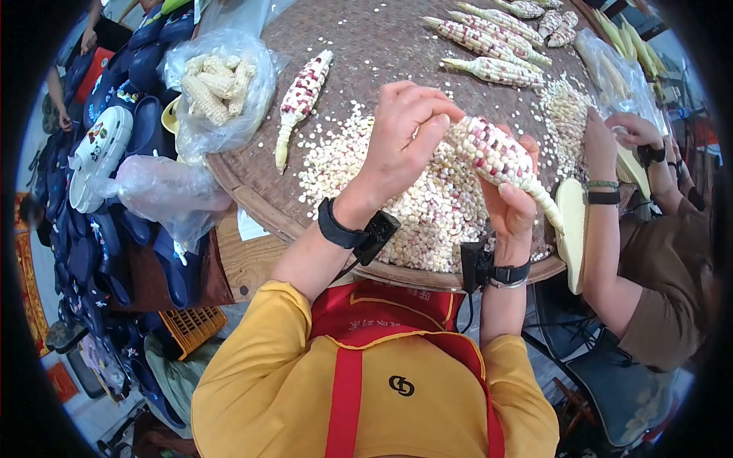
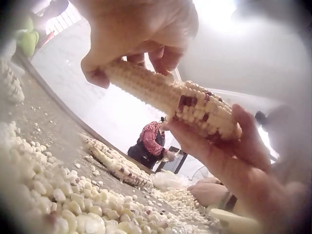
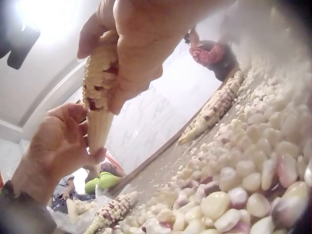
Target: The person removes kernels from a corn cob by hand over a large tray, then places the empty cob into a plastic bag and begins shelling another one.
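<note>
Over the kernel pile, both hands hold one ear of corn (image 1: 496, 156) with white and dark red kernels. My right hand (image 1: 510, 195) grips it around the kernel-covered part, close to the tapering pale stalk in the head view. The other end is pinched between the thumb and fingers of my left hand (image 1: 408, 137). Seen from the left wrist, a stretch of cob (image 2: 146, 87) by the left hand is bare, while kernels still cover the part by the right fingers. Loose kernels (image 1: 427, 229) lie heaped on the round woven tray (image 1: 359, 46) below.
One speckled ear (image 1: 305, 91) lies left of the pile, and several more (image 1: 496, 42) lie at the back. A plastic bag (image 1: 263, 57) of stripped cobs stands at the tray's left. At right, another person's arms (image 1: 607, 191) work beside a pale shoe-shaped sole (image 1: 570, 229).
</note>
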